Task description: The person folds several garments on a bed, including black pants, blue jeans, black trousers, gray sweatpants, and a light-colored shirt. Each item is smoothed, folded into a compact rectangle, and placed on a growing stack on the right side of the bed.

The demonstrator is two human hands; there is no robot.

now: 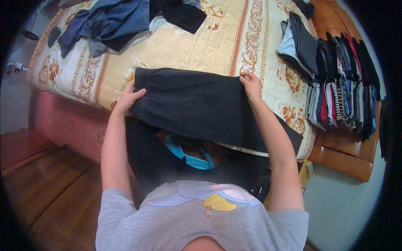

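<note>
Black pants [188,104] lie stretched sideways along the near edge of the bed, their gathered waist end at the left and the lower part running right under my right forearm. My left hand [129,99] grips the waist end, thumb on top and the other fingers partly hidden behind the cloth. At the far edge of the pants, right of the middle, my right hand [251,85] pinches the fabric between thumb and fingertips. Both arms reach forward over the bed edge.
Loose clothes, including a blue denim piece [121,21], are heaped on the patterned bedspread [176,50] at far left. Folded garments [298,44] lie at the bed's right edge. Rows of folded clothes [343,100] stand on a brown leather seat [343,157]. Turquoise slippers [190,157] show below.
</note>
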